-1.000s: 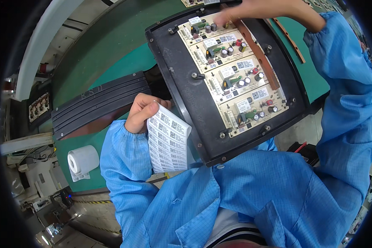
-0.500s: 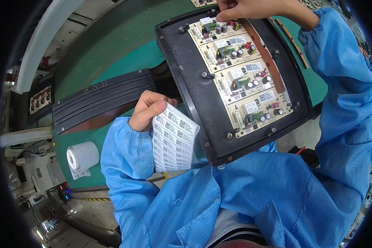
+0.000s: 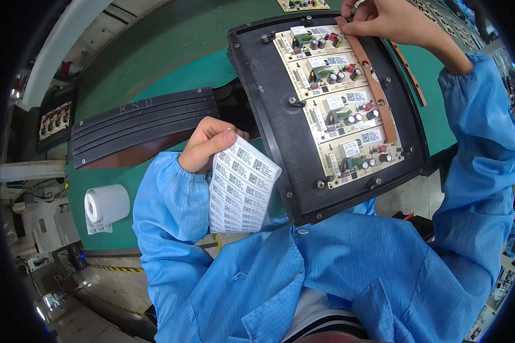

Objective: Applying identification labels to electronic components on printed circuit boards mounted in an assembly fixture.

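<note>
My left hand [image 3: 209, 146] pinches the top edge of a sheet of white labels [image 3: 243, 186], which hangs down in a curl and carries rows of small printed codes. Beside it a black tray [image 3: 280, 166] holds several cream circuit boards [image 3: 337, 111] in a column, with white labels, relays and capacitors on them. A brown perforated strip [image 3: 376, 91] lies along the boards' right side. At the tray's far end, my right hand [image 3: 377, 22] is closed with thumb and forefinger at the strip's upper end; the exact contact is partly hidden.
A roll of white labels [image 3: 111, 204] sits on the green mat at the left. A black ridged rack [image 3: 146, 128] stands behind it. Another brown strip [image 3: 407, 71] lies right of the tray, and a further circuit board [image 3: 303, 4] is at the far edge.
My right hand has moved right, from over the farthest board to the brown strip's upper end, uncovering that board. The tray appears slightly further right in view. My left hand keeps the label sheet.
</note>
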{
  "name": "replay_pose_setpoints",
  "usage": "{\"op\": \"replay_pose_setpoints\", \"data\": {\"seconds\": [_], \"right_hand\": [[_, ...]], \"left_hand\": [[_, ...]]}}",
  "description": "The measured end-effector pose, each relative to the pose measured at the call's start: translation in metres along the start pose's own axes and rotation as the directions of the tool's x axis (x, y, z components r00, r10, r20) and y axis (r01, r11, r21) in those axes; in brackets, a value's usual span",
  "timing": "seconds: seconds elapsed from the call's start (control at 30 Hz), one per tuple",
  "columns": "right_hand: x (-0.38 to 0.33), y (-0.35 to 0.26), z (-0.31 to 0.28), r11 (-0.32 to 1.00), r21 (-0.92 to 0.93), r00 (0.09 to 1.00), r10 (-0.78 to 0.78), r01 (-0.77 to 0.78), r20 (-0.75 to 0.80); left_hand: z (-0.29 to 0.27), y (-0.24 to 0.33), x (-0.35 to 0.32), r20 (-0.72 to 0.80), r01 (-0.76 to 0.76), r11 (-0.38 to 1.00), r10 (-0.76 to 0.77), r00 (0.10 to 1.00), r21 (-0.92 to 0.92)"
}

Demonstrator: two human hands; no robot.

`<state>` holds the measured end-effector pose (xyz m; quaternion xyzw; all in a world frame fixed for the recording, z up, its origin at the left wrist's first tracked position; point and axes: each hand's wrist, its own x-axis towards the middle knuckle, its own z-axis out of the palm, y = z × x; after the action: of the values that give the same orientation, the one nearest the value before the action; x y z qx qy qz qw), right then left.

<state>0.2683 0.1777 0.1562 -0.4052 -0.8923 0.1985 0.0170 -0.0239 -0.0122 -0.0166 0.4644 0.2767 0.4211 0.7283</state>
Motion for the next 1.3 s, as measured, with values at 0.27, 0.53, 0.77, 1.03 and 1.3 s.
{"op": "replay_pose_setpoints", "data": {"seconds": [0.27,0.53,0.77,1.03,1.3], "right_hand": [[-0.006,-0.004,-0.007,0.997,-0.017,0.995,-0.074,0.075,0.066],[-0.011,0.007,-0.004,0.988,0.134,0.987,-0.059,0.079,-0.153],[-0.003,0.027,-0.004,0.978,-0.202,0.969,-0.098,0.051,-0.227],[0.001,-0.013,0.024,0.864,-0.406,0.883,-0.412,0.299,-0.226],[0.001,-0.033,0.048,0.803,-0.154,0.81,-0.586,0.576,-0.025]], "left_hand": [[-0.002,0.001,0.0,-0.019,-0.017,0.999,0.018,1.0,0.031],[-0.002,0.001,-0.001,-0.002,0.026,0.999,-0.026,1.0,0.02],[-0.004,0.002,-0.001,0.007,0.017,1.0,-0.017,1.0,0.017],[-0.004,0.002,0.0,0.006,0.024,0.999,-0.024,1.0,0.03],[-0.001,0.002,0.001,-0.006,0.033,0.999,-0.033,0.999,0.002]]}}
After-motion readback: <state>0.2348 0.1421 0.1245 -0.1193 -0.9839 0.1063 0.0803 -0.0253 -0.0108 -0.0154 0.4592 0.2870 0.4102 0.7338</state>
